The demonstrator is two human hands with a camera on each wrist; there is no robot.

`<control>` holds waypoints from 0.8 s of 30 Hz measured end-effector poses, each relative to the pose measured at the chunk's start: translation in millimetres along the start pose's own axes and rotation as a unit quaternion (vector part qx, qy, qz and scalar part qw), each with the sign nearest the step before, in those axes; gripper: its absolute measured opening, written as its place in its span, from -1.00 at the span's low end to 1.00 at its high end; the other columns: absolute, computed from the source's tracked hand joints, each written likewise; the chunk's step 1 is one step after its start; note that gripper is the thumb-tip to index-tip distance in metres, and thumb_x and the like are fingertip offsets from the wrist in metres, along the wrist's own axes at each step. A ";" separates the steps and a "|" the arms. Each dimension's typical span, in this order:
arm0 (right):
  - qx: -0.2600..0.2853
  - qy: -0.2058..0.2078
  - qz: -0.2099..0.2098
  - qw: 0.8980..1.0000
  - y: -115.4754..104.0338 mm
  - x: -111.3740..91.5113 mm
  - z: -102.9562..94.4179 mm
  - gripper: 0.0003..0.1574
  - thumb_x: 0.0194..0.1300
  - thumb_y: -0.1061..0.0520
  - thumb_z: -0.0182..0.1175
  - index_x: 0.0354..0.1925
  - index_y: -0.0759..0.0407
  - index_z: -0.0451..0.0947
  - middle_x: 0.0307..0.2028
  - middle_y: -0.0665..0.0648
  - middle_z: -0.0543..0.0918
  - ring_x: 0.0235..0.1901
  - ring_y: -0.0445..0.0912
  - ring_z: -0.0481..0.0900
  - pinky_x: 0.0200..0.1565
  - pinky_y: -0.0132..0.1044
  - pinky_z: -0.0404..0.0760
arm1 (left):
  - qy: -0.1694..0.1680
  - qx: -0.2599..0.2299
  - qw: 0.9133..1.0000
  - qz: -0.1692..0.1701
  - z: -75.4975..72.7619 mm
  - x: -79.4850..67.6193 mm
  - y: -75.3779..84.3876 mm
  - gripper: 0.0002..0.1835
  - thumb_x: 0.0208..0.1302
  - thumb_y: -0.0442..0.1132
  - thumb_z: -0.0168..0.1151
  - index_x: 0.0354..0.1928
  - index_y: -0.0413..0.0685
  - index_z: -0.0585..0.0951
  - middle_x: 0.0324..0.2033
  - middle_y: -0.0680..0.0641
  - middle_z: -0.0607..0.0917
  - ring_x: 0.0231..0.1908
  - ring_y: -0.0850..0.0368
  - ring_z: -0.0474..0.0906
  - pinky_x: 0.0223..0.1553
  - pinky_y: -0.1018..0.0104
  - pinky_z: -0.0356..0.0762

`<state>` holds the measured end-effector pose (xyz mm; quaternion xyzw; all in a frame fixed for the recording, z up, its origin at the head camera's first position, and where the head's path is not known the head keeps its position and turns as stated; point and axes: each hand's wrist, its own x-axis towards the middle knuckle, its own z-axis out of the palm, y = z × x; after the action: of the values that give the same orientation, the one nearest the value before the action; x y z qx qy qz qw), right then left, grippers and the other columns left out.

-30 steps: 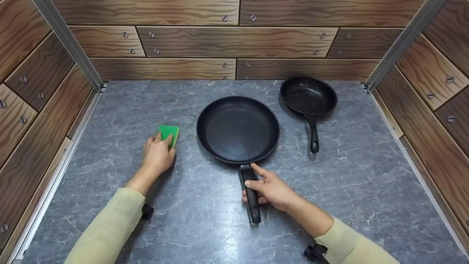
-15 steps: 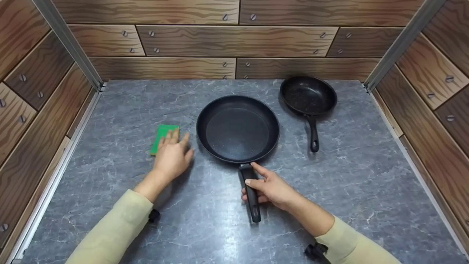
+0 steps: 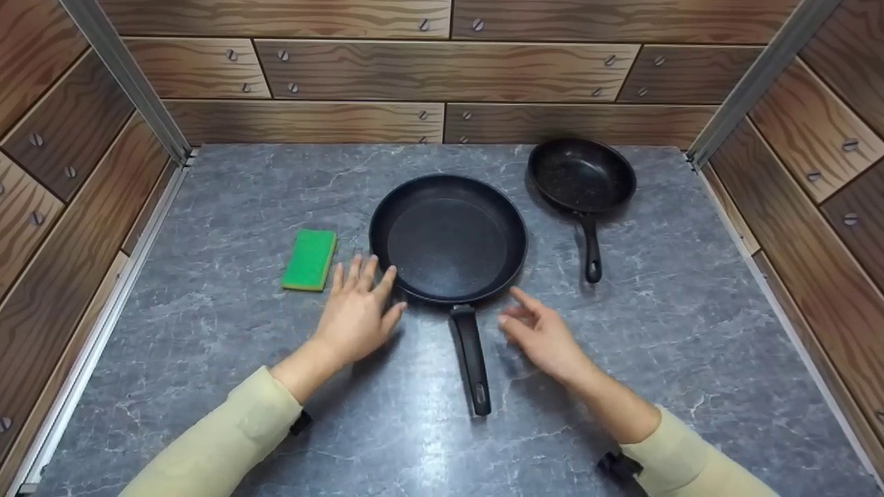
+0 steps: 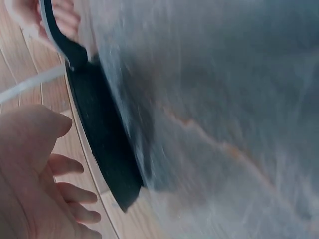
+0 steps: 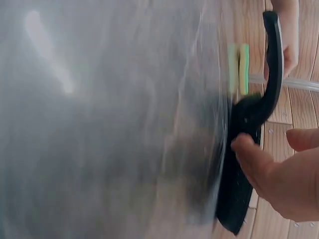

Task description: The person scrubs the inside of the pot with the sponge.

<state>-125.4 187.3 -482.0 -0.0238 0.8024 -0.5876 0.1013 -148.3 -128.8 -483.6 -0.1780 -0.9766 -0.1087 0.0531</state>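
A large black frying pan (image 3: 449, 238) sits mid-table, its black handle (image 3: 472, 362) pointing toward me. My left hand (image 3: 356, 317) is spread over the pan's near left edge, fingertips overlapping the rim in the head view; the left wrist view shows the fingers apart from the pan's side. To the right of the handle, my right hand (image 3: 542, 335) hovers with loosely bent fingers, holding nothing. A green and yellow sponge (image 3: 309, 259) lies flat to the left of the pan, green side up. In the right wrist view the handle (image 5: 273, 64) rises in front of the left hand.
A smaller black frying pan (image 3: 581, 176) stands at the back right, its handle turned toward me. The grey marbled table (image 3: 221, 317) is bounded by wood-patterned walls (image 3: 442, 69) at the back and sides, with metal posts in the corners.
My left hand has let go of the sponge and moved right to the large pan's edge. My right hand has released the pan's handle and drawn off to the right.
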 end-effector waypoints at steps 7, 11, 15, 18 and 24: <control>-0.206 0.052 -0.118 0.970 0.5 6.7 -14.2 -0.16 0.44 0.20 0.37 0.54 0.36 0.32 0.43 0.43 0.46 0.39 0.28 0.48 0.33 0.06 0.52 | -0.028 0.007 1.000 0.010 4.9 -7.6 15.8 -0.25 0.59 0.23 0.07 0.60 -0.07 0.37 0.57 -0.37 0.26 0.58 -0.42 0.06 0.54 -0.38 -0.12; -0.297 0.058 -0.166 0.939 3.8 9.8 -16.7 -0.14 0.43 0.16 0.39 0.55 0.35 0.33 0.47 0.42 0.41 0.44 0.28 0.41 0.40 0.15 0.43 | -0.042 0.013 0.999 0.012 6.3 -10.2 20.4 -0.23 0.59 0.26 0.05 0.62 -0.06 0.34 0.58 -0.36 0.24 0.59 -0.39 0.03 0.54 -0.38 -0.11; -0.343 0.048 -0.188 0.919 7.4 11.9 -17.8 -0.12 0.45 0.12 0.38 0.57 0.34 0.30 0.50 0.43 0.36 0.46 0.30 0.37 0.44 0.18 0.36 | -0.049 0.011 0.999 0.013 7.9 -11.1 21.4 -0.20 0.58 0.29 0.04 0.63 -0.05 0.33 0.57 -0.37 0.24 0.59 -0.39 0.03 0.54 -0.38 -0.12; -0.372 0.036 -0.203 0.905 9.8 14.1 -18.6 -0.12 0.45 0.08 0.38 0.57 0.34 0.30 0.51 0.44 0.34 0.48 0.34 0.33 0.44 0.22 0.34 | -0.049 0.010 0.999 0.014 8.9 -11.8 21.4 -0.19 0.57 0.31 0.03 0.62 -0.06 0.34 0.57 -0.38 0.24 0.59 -0.39 0.04 0.54 -0.40 -0.10; -0.465 -0.019 -0.225 0.856 14.0 18.2 -23.0 -0.10 0.48 -0.01 0.36 0.57 0.35 0.29 0.54 0.43 0.29 0.52 0.39 0.23 0.42 0.34 0.30 | -0.053 0.011 0.998 0.017 9.1 -12.4 21.9 -0.17 0.57 0.30 0.04 0.63 -0.10 0.32 0.57 -0.40 0.23 0.59 -0.38 0.06 0.54 -0.38 -0.08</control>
<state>-146.5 210.3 -491.1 -0.2594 0.9527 -0.1528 -0.0413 -129.5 -110.9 -490.0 -0.1992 -0.9761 -0.0869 0.0047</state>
